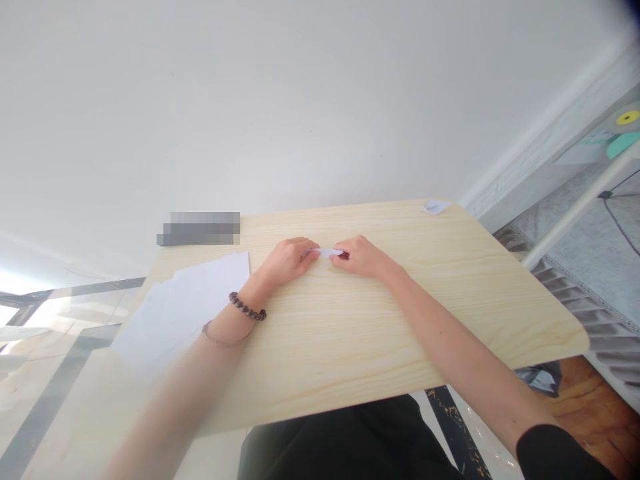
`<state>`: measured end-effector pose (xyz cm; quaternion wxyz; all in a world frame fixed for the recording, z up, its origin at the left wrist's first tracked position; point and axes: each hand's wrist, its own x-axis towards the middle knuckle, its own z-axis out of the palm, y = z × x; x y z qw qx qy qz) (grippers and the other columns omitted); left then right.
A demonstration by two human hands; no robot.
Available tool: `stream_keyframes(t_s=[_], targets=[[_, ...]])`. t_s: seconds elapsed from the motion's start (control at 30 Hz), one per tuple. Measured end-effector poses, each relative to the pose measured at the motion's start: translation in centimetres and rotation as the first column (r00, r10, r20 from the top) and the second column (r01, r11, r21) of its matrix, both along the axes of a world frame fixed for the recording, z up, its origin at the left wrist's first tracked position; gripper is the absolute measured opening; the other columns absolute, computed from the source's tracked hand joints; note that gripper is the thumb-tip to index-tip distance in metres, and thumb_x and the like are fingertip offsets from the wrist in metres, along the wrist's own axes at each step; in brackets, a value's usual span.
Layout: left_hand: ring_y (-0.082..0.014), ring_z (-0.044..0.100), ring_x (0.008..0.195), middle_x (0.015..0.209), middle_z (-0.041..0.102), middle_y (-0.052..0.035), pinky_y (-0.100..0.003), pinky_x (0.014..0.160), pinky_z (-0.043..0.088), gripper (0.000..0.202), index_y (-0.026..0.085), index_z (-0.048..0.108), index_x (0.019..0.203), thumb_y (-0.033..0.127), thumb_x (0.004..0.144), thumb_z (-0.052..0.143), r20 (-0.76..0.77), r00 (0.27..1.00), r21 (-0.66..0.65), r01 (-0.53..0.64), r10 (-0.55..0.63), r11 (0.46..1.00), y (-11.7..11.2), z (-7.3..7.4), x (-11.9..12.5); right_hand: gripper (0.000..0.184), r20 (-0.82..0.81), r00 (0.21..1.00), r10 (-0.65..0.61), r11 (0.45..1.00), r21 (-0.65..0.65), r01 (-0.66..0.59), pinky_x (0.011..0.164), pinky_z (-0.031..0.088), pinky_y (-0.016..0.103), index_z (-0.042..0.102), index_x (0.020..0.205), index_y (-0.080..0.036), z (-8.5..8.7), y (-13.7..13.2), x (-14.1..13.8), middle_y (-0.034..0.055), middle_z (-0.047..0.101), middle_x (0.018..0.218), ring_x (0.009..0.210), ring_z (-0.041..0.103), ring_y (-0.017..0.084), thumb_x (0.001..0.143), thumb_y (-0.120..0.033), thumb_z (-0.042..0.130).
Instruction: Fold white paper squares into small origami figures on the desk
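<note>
A small folded piece of white paper [327, 253] lies low over the light wooden table [350, 333], near its far middle. My left hand [290, 260] pinches the paper's left end with closed fingers; a dark bead bracelet sits on that wrist. My right hand [361, 257] pinches the paper's right end, fingers curled together. Both hands rest on or just above the tabletop, almost touching each other.
Loose white paper sheets [185, 307] lie on the table's left part. A small folded white paper [436, 207] sits at the far right corner. A white wall stands behind the table. White rods and a grey rug are at the right.
</note>
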<state>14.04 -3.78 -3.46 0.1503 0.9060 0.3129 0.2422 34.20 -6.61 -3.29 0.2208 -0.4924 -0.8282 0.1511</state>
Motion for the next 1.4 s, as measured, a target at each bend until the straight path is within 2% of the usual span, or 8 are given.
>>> stream_keyframes(t_s=[0.2,0.43,0.6,0.73,0.93,1.13,1.4], targets=[[-0.0135,0.056,0.072,0.085,0.062,-0.0056,-0.024,0.065,0.042,0.025,0.015,0.061,0.089,0.028,0.086,0.039,0.010,1.000,-0.019,0.008,-0.008,1.000,0.15,-0.15,-0.14,0.024,-0.022,1.000,0.008,0.999,-0.050,-0.009,0.048,0.024,0.022,0.029,0.050,-0.018,0.02,-0.02,0.13,-0.0045,0.033,0.047,0.047,0.029,0.007,0.069,-0.024,0.043],[-0.0135,0.056,0.072,0.085,0.062,-0.0053,-0.024,0.064,0.041,0.026,0.015,0.060,0.087,0.028,0.086,0.038,0.003,1.000,-0.021,0.012,-0.012,1.000,0.15,0.09,-0.17,0.023,-0.030,0.999,0.010,0.991,-0.130,-0.014,0.047,0.023,0.022,0.037,0.049,-0.017,0.04,0.15,0.37,-0.0046,0.034,0.047,0.048,0.029,0.007,0.069,-0.025,0.043],[-0.0131,0.055,0.069,0.081,0.062,-0.0044,-0.024,0.062,0.040,0.026,0.015,0.060,0.088,0.028,0.086,0.037,-0.013,1.000,-0.034,0.013,-0.013,0.999,0.22,0.29,-0.36,0.022,-0.057,0.998,0.020,0.969,-0.243,-0.033,0.050,0.028,0.022,0.058,0.062,-0.015,0.37,0.07,0.42,-0.0013,0.053,0.055,0.049,0.038,0.007,0.073,-0.025,0.042],[-0.0129,0.054,0.068,0.081,0.062,-0.0041,-0.023,0.062,0.040,0.026,0.015,0.060,0.087,0.028,0.086,0.037,-0.013,1.000,-0.038,0.004,-0.005,0.999,0.25,0.26,-0.46,0.030,-0.079,0.996,0.032,0.947,-0.317,-0.056,0.053,0.033,0.021,0.066,0.077,-0.017,0.62,0.02,0.50,0.0003,0.062,0.067,0.052,0.046,0.008,0.078,-0.025,0.037],[-0.0129,0.054,0.067,0.081,0.062,-0.0042,-0.023,0.062,0.039,0.026,0.015,0.060,0.087,0.028,0.086,0.038,-0.020,1.000,-0.042,-0.006,0.006,0.999,0.26,0.20,-0.57,0.034,-0.129,0.990,0.051,0.944,-0.318,-0.090,0.057,0.034,0.022,0.065,0.074,-0.016,0.84,-0.21,0.56,0.0004,0.061,0.065,0.055,0.047,0.009,0.082,-0.025,0.033],[-0.0130,0.054,0.068,0.081,0.062,-0.0038,-0.024,0.063,0.039,0.025,0.016,0.060,0.086,0.029,0.086,0.038,-0.012,1.000,-0.046,-0.010,0.010,0.999,0.29,0.23,-0.76,0.034,-0.031,0.999,0.043,0.987,-0.155,-0.047,0.049,0.024,0.023,0.052,0.056,-0.016,0.61,-0.30,0.33,-0.0040,0.037,0.047,0.046,0.029,0.007,0.081,-0.033,0.037],[-0.0128,0.054,0.068,0.081,0.062,-0.0042,-0.023,0.063,0.040,0.026,0.015,0.060,0.085,0.029,0.086,0.038,-0.009,1.000,-0.046,0.000,-0.001,0.999,0.29,0.38,-0.58,0.030,-0.082,0.997,0.012,0.956,-0.291,-0.035,0.054,0.029,0.022,0.060,0.067,-0.015,0.70,-0.15,0.51,-0.0012,0.050,0.055,0.051,0.040,0.009,0.080,-0.024,0.034]])
